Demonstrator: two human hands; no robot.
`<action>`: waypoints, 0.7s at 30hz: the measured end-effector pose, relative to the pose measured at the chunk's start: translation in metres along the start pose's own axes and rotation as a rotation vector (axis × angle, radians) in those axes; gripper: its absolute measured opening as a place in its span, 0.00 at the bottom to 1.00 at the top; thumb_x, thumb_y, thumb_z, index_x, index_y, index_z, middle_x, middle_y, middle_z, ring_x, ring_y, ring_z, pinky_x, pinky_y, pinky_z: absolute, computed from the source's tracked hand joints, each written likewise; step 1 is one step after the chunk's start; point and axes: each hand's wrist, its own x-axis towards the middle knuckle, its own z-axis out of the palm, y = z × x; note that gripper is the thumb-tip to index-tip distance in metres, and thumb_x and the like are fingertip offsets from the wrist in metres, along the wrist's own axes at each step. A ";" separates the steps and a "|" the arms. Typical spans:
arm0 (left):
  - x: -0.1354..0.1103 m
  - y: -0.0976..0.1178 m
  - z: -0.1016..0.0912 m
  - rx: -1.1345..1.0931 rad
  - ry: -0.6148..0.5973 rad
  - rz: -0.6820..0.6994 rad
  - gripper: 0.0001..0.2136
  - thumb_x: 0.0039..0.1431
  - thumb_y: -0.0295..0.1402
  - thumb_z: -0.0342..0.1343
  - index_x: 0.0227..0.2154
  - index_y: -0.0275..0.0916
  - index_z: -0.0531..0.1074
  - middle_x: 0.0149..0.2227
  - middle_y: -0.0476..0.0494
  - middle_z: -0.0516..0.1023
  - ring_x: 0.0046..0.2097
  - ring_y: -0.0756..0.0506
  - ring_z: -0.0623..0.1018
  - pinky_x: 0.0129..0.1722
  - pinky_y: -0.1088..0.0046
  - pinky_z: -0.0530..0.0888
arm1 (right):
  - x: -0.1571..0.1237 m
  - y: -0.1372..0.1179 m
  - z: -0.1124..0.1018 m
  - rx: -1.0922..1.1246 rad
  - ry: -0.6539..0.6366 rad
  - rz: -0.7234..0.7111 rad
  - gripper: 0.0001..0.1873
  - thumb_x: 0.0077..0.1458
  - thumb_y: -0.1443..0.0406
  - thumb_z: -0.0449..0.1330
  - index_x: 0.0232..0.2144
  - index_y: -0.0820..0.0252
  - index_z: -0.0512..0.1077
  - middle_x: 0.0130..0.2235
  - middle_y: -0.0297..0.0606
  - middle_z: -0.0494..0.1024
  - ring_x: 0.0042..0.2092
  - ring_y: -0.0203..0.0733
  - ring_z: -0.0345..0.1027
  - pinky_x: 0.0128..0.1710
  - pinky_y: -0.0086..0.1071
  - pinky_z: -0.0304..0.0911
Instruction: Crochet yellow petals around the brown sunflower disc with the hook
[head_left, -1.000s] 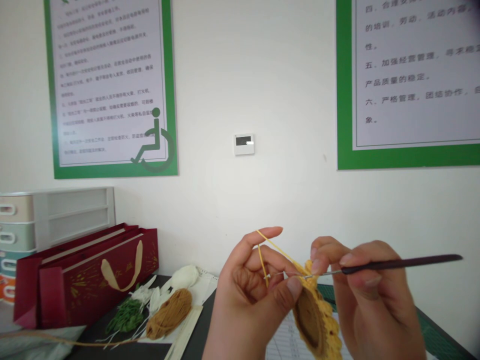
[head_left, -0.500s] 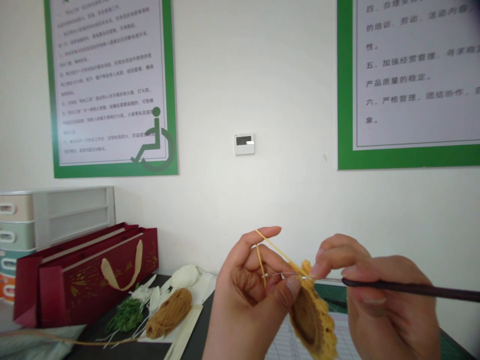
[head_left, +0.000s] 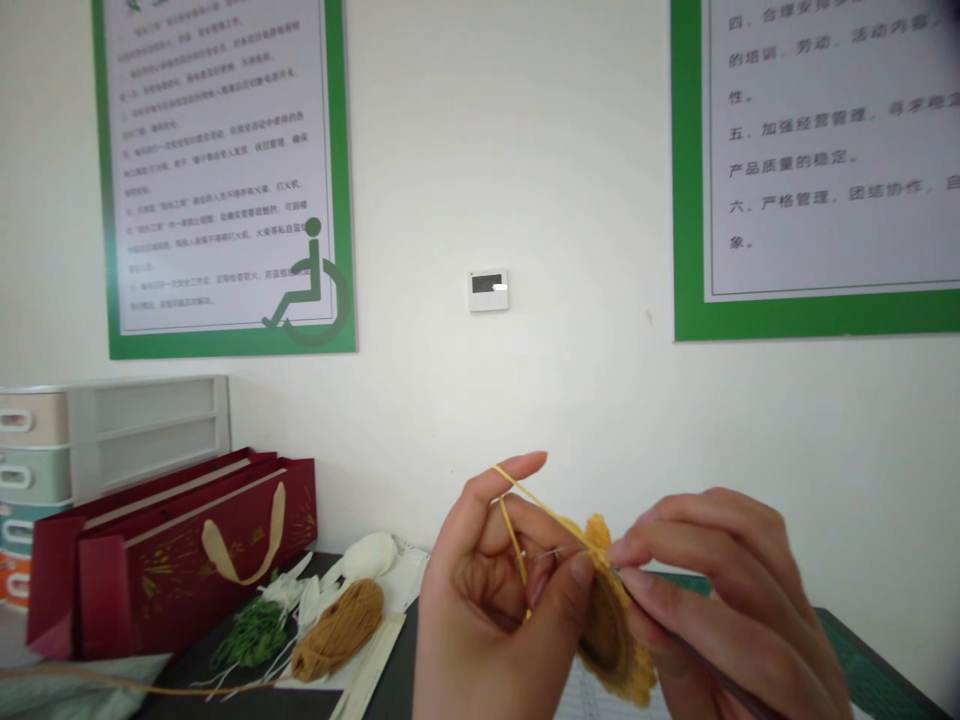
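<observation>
Between my hands is a round yellow crochet piece (head_left: 641, 672) with a brown centre and a scalloped edge. My left hand (head_left: 491, 585) pinches its upper edge between thumb and fingers. Yellow yarn (head_left: 531, 495) runs over the raised left index finger and down to the work. My right hand (head_left: 739, 590) grips a crochet hook (head_left: 701, 655) with a dark handle, which now slants down to the right. Right fingertips sit close against the crocheted edge, and the hook's tip is hidden there. A thin wire-like strand (head_left: 551, 552) shows by the left fingers.
On the dark table at left lie brown yarn (head_left: 341, 628), green yarn (head_left: 251, 632) and white yarn (head_left: 369, 555). Behind them stand dark red gift bags (head_left: 195, 560) and a drawer unit (head_left: 150, 425). A green mat (head_left: 870, 665) and printed paper lie under my hands.
My right hand has moved in toward the crochet piece, and the hook has swung from nearly level to slanting down. My left hand and the piece have shifted slightly left.
</observation>
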 end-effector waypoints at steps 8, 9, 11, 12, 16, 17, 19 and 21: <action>0.005 -0.009 0.004 -0.225 0.101 -0.088 0.32 0.46 0.21 0.73 0.56 0.37 0.71 0.24 0.54 0.78 0.23 0.56 0.68 0.25 0.82 0.66 | -0.022 0.011 0.015 0.516 0.055 0.331 0.13 0.59 0.76 0.59 0.40 0.55 0.72 0.36 0.35 0.76 0.40 0.43 0.70 0.38 0.42 0.67; 0.006 -0.010 0.004 -0.247 0.096 -0.120 0.33 0.45 0.21 0.74 0.55 0.36 0.71 0.23 0.55 0.77 0.22 0.57 0.67 0.24 0.83 0.64 | -0.024 0.011 0.018 0.556 0.076 0.340 0.11 0.60 0.75 0.59 0.40 0.54 0.72 0.36 0.35 0.76 0.40 0.43 0.69 0.37 0.42 0.68; 0.008 -0.010 0.002 -0.284 0.077 -0.175 0.33 0.43 0.22 0.75 0.54 0.35 0.72 0.23 0.55 0.76 0.21 0.57 0.65 0.23 0.83 0.63 | -0.025 0.011 0.023 0.591 0.133 0.313 0.10 0.62 0.74 0.58 0.40 0.53 0.72 0.35 0.34 0.76 0.38 0.43 0.69 0.37 0.43 0.68; 0.008 -0.010 0.002 -0.296 0.065 -0.190 0.33 0.42 0.23 0.75 0.54 0.34 0.73 0.23 0.55 0.76 0.21 0.57 0.65 0.22 0.83 0.62 | -0.026 0.011 0.025 0.563 0.158 0.274 0.10 0.62 0.73 0.59 0.40 0.52 0.72 0.34 0.34 0.76 0.37 0.43 0.69 0.37 0.44 0.68; 0.008 -0.012 0.004 -0.230 0.058 -0.125 0.31 0.45 0.23 0.73 0.55 0.35 0.73 0.24 0.53 0.76 0.24 0.55 0.68 0.27 0.81 0.67 | -0.028 0.008 0.028 0.073 0.202 0.031 0.13 0.56 0.75 0.64 0.38 0.51 0.76 0.34 0.33 0.80 0.34 0.41 0.73 0.38 0.42 0.65; 0.008 -0.013 0.006 -0.182 0.069 -0.080 0.31 0.47 0.22 0.72 0.56 0.36 0.72 0.24 0.54 0.76 0.25 0.54 0.69 0.29 0.80 0.69 | -0.028 0.006 0.027 -0.052 0.209 0.003 0.12 0.55 0.75 0.65 0.36 0.51 0.76 0.33 0.32 0.81 0.34 0.41 0.74 0.38 0.42 0.64; 0.006 -0.014 0.009 -0.071 0.090 0.020 0.29 0.51 0.22 0.70 0.57 0.40 0.72 0.24 0.54 0.75 0.26 0.53 0.70 0.31 0.78 0.71 | -0.025 0.000 0.024 -0.166 0.225 0.030 0.09 0.57 0.72 0.64 0.35 0.51 0.75 0.32 0.32 0.81 0.33 0.40 0.75 0.40 0.41 0.63; 0.004 -0.013 0.010 0.026 0.102 0.098 0.27 0.53 0.23 0.68 0.56 0.42 0.73 0.24 0.55 0.74 0.26 0.53 0.68 0.30 0.79 0.70 | -0.020 -0.005 0.018 -0.132 0.219 0.097 0.05 0.61 0.69 0.62 0.36 0.53 0.75 0.32 0.33 0.81 0.32 0.40 0.74 0.42 0.42 0.61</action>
